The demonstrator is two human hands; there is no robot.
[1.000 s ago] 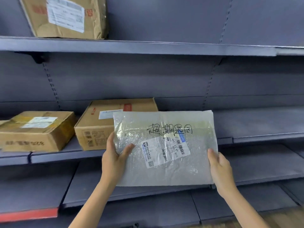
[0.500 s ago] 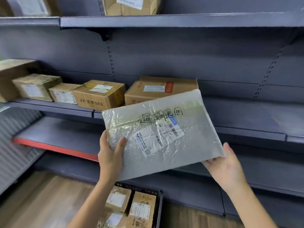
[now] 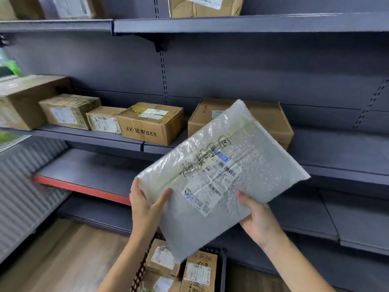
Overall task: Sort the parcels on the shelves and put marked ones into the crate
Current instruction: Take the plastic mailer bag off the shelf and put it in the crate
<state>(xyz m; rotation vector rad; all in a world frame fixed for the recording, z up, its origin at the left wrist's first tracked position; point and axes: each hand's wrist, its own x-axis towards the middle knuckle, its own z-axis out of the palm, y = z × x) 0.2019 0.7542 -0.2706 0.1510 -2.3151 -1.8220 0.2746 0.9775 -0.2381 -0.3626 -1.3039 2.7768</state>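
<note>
Bubble-wrap mailer [image 3: 223, 178], flat and translucent white, was held tilted in front of the shelves, its upper corner raised toward the right and its lower corner dipping down over the crate [image 3: 222, 264]. Black handwritten characters ran across its face above a white shipping label [image 3: 210, 186] with barcodes. The left hand [image 3: 145, 209] was clamped on the mailer's left corner, thumb pressed on the front face and fingers wrapped behind the edge. The right hand [image 3: 257, 220] gripped the lower right edge, thumb on the front and fingers hidden underneath.

Below the mailer, the dark lattice-sided crate stood on the wooden floor [image 3: 59, 258] and held several small cardboard parcels [image 3: 199, 270] with white labels, partly covered by the mailer's lowest corner.

Behind the mailer, on the middle shelf [image 3: 88, 134], a wide cardboard box [image 3: 271, 121] was partly hidden by the mailer's top corner. To its left sat a box printed with upside-down lettering [image 3: 150, 123], then a row of three more taped boxes [image 3: 69, 110] running toward the left edge. The lower shelf with a red front edge [image 3: 82, 188] lay to the left of the left hand. More boxes [image 3: 205, 6] stood on the top shelf.
</note>
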